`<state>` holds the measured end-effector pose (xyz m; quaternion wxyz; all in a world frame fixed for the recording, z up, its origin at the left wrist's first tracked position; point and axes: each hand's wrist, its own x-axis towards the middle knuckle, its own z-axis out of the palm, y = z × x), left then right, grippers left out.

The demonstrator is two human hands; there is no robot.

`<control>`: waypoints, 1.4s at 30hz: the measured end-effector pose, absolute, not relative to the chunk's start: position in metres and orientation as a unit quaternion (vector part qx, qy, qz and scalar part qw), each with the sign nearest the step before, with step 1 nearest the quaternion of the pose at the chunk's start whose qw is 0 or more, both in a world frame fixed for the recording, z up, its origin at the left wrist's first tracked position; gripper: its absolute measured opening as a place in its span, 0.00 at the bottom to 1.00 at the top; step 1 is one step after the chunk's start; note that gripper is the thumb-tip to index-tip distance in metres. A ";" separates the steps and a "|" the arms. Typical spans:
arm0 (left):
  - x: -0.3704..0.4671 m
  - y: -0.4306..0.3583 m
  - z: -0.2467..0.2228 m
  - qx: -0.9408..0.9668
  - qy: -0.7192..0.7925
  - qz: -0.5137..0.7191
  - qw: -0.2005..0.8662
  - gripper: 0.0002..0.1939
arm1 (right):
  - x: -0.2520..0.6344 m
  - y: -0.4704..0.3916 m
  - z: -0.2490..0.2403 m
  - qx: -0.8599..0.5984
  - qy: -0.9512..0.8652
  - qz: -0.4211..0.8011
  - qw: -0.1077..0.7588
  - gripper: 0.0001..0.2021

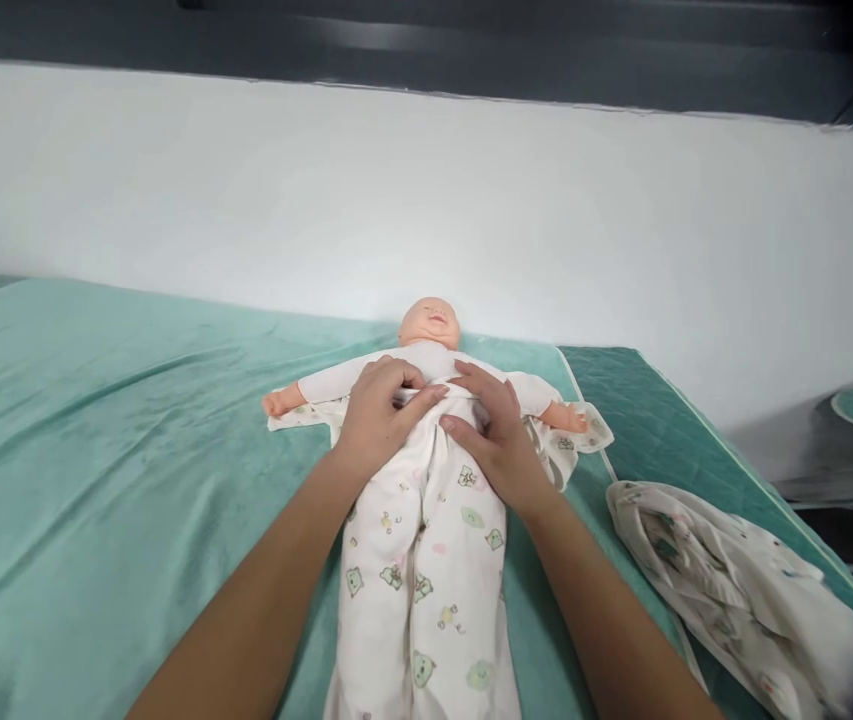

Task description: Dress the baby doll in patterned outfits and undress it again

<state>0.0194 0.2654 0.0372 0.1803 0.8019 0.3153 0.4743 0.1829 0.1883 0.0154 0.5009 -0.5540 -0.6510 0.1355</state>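
A baby doll lies on its back, arms spread, in a white long-sleeved top. White baby pants with green bear prints cover its legs and reach up to its belly. At the left side of the waistband, my left hand has its fingers and thumb closed on the cloth. My right hand grips the waistband's right side, fingers over the top edge and thumb on the front. Beneath the doll, a printed baby shirt lies spread, its sleeves showing near both doll hands.
A green sheet with soft wrinkles covers the bed. On the right lies a crumpled printed white cloth, close to the edge of a darker green quilted mat. A white wall rises just behind the doll's head.
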 end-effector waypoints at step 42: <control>-0.025 0.239 0.006 0.779 0.382 0.483 0.116 0.20 | 0.209 0.157 0.001 -0.621 -0.602 0.254 0.433 0.28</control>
